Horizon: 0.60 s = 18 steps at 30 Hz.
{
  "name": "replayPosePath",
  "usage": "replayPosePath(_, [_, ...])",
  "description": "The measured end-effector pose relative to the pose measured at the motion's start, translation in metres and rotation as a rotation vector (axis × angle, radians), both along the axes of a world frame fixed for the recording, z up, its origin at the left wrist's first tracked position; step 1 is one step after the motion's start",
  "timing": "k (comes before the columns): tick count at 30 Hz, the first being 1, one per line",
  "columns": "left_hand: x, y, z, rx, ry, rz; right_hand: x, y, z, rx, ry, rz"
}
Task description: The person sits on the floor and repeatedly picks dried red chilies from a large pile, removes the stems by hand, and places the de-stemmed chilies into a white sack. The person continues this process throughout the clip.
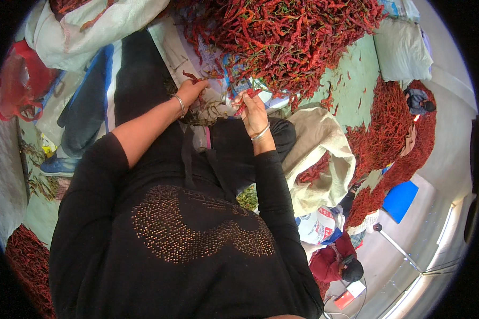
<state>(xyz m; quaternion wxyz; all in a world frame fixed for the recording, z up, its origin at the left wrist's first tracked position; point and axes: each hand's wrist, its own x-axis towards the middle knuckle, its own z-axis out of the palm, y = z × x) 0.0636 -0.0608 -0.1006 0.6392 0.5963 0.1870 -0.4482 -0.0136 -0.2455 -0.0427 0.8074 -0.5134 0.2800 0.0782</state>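
Dried red chillies (190, 75) stick out of my left hand (187, 95), whose fingers are closed around them. My right hand (254, 113) pinches a red chilli (239, 107) between thumb and fingers, a short way to the right. Both hands are above my lap, at the near edge of a large heap of dried red chillies (291, 40) with stems on them. Loose pale stems (209, 109) lie below and between the hands. My palms and part of what they hold are hidden.
An open cream woven sack (303, 127) with chillies inside stands by my right knee. A white sack (92, 36) and a red mesh bag (24, 79) lie on the left. More chillies (383, 123) cover the floor at right, where other people (337, 259) sit.
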Motion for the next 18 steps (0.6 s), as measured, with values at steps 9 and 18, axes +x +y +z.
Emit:
replayPosePath(9, [-0.001, 0.004, 0.01, -0.104, 0.045, 0.025, 0.058, 0.01, -0.074, -0.824, -0.048, 0.231])
replayPosePath(18, [0.002, 0.005, 0.018, -0.114, 0.09, 0.091, 0.111, 0.053, -0.057, -1.793, 0.073, 0.776])
